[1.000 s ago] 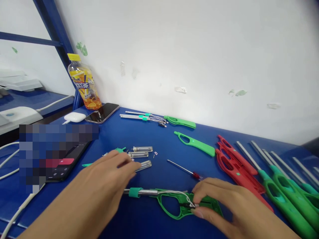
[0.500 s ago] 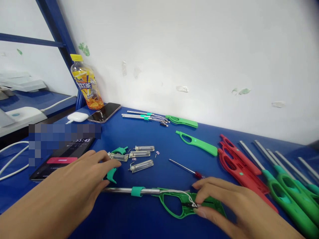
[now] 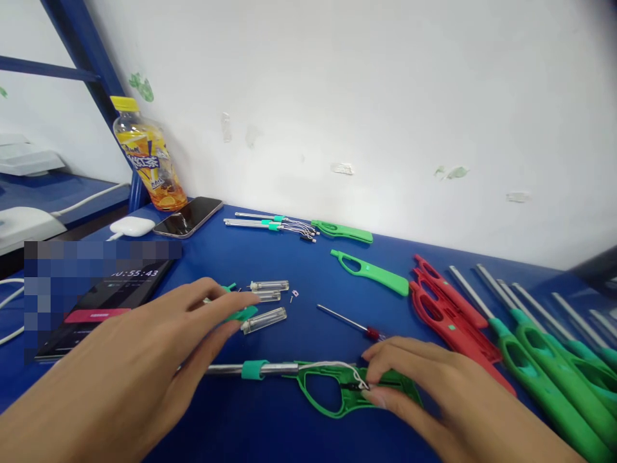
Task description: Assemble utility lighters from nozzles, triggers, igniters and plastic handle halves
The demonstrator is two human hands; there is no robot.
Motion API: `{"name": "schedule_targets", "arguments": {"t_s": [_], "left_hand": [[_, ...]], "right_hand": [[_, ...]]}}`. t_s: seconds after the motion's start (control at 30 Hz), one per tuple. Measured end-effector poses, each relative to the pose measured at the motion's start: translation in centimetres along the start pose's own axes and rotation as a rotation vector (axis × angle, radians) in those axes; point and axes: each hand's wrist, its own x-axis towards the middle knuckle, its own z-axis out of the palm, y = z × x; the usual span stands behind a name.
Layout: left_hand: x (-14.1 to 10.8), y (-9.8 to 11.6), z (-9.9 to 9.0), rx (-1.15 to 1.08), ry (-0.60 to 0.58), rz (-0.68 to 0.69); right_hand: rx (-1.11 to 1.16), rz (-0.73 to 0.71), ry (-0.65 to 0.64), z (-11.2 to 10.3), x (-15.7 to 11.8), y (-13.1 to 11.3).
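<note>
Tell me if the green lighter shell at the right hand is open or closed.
Open: the green lighter shell lies hollow side up, with white wires exposed, partly under the right hand.

Bright, even light; white wall [image 3: 337, 96] washed pale; glare on phone [image 3: 190, 217] at ten o'clock; wide-angle edges looked stretched.

green handle [image 3: 355, 401], red shells [image 3: 450, 328], apparently teal piece [image 3: 245, 314]

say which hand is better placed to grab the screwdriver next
Right, probably: the right hand is nearest the screwdriver, though seemingly pinching the black part; the left hand is farther off.
</note>
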Motion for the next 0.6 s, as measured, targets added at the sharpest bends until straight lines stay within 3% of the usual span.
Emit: {"name": "schedule_targets", "arguments": {"t_s": [0.1,0.2,0.3,0.6], "left_hand": [[-0.3,0.8,1.0,0.052,0.057,0.072],[-0.7,2.2,2.0,-0.018,0.074,0.036],[-0.6,3.7,2.4,-0.121,0.095,0.104],[1.4,6.4,2.6,-0.327,0.019,0.285]], "right_hand": [[-0.007,-0.001,0.002,0.0,0.1,-0.1],[-0.052,-0.029,0.035,-0.2,0.1,-0.2],[-0.083,-0.062,0.056,-0.4,-0.1,-0.3],[-0.034,-0.035,0.045,-0.4,-0.3,-0.5]]}}
